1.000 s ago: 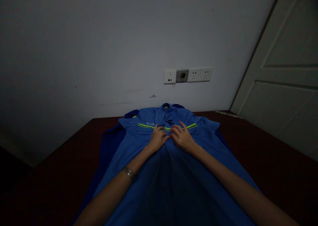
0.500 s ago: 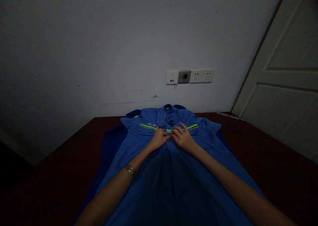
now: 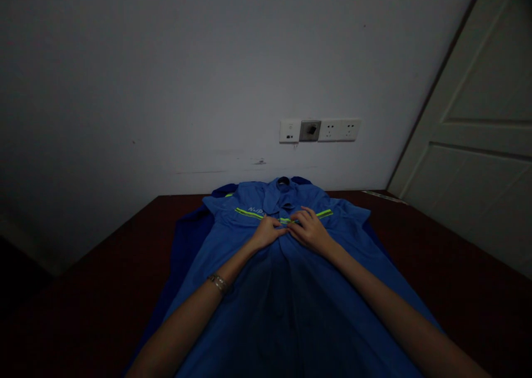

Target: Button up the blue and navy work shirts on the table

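Note:
A light blue work shirt (image 3: 233,245) with a yellow-green stripe across its chest lies front up, its collar pointing to the wall. My left hand (image 3: 267,232) pinches the front placket at the stripe, thumb toward the middle. Close against it, my right hand (image 3: 310,231) grips the same placket with thumb and index finger, its other fingers curled loosely above. The fingertips nearly meet; whether a button lies between them is too small and dark to make out. Beneath the shirt, a darker blue garment (image 3: 189,245) shows at the left side and behind the collar.
The dark red table (image 3: 137,245) carries the clothes and meets a pale wall (image 3: 187,90). Wall sockets and a switch (image 3: 319,130) sit above the collar. A panelled white door (image 3: 477,145) stands at the right, with a thin strip (image 3: 384,196) on the table near it.
Both hands stay at the placket with small finger movements. The left fingers have folded in more, and the right fingers have shifted slightly. The view has drifted a little.

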Demonstrator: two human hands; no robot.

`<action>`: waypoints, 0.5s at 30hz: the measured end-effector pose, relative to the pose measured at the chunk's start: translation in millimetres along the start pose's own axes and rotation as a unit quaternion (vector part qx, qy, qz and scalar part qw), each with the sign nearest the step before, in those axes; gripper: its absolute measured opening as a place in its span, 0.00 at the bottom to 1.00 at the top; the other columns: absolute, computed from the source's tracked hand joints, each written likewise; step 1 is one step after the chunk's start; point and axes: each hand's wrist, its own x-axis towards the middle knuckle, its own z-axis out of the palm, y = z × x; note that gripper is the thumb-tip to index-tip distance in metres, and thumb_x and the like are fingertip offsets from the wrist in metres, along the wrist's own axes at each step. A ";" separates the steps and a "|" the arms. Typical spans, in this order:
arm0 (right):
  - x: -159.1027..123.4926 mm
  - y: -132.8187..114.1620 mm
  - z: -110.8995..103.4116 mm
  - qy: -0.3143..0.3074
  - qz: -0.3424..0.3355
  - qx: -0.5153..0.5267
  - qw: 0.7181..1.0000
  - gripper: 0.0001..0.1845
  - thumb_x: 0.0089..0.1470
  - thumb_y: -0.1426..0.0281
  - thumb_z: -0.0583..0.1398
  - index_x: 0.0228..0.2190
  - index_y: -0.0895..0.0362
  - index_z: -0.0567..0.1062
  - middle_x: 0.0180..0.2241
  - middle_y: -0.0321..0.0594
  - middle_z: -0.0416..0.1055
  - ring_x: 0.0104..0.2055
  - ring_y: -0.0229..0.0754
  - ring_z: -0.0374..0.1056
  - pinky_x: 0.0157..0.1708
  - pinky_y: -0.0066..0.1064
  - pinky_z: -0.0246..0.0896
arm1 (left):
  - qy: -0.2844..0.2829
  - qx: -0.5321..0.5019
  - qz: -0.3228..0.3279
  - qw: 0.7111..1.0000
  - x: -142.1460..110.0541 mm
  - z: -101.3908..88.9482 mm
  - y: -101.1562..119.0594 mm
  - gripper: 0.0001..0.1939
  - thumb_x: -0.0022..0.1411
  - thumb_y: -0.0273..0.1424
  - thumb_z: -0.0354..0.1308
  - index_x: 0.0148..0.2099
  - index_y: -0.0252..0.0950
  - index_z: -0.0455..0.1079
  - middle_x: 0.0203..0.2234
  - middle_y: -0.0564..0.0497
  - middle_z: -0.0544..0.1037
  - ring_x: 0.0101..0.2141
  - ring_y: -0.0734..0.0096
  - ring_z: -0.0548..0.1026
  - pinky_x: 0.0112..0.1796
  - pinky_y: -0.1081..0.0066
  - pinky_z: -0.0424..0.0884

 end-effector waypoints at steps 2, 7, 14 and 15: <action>-3.0 5.3 -2.9 -0.002 0.017 0.019 1.000 0.10 0.53 0.68 0.55 0.36 0.58 0.72 0.37 0.45 0.66 0.43 0.42 0.59 0.48 0.45 0.51 | 0.001 0.024 0.019 1.000 -0.6 -1.1 1.4 0.13 0.52 0.37 0.57 0.25 0.33 0.73 0.22 0.55 0.74 0.30 0.72 0.70 0.51 0.59 0.52; -9.5 14.3 -6.2 0.006 0.051 0.038 0.998 0.13 0.52 0.66 0.56 0.38 0.59 0.71 0.38 0.46 0.65 0.42 0.43 0.59 0.43 0.40 0.54 | -0.005 0.060 0.028 0.998 -1.8 -5.7 8.9 0.11 0.52 0.38 0.57 0.31 0.35 0.75 0.28 0.51 0.77 0.34 0.68 0.72 0.53 0.57 0.50; -9.2 13.0 -10.2 0.003 0.087 0.020 0.996 0.11 0.52 0.71 0.53 0.36 0.60 0.72 0.35 0.46 0.67 0.39 0.43 0.60 0.40 0.36 0.54 | -0.095 0.076 0.054 0.991 -0.9 -47.8 20.1 0.15 0.49 0.35 0.60 0.39 0.33 0.74 0.34 0.47 0.77 0.35 0.67 0.73 0.38 0.73 0.64; -7.7 12.5 -11.4 0.002 0.101 0.021 0.995 0.11 0.52 0.72 0.53 0.36 0.60 0.72 0.35 0.46 0.67 0.38 0.43 0.61 0.39 0.34 0.55 | -0.090 0.086 0.050 0.991 -1.7 -55.7 23.6 0.14 0.50 0.34 0.59 0.38 0.33 0.75 0.34 0.47 0.77 0.35 0.68 0.73 0.37 0.74 0.64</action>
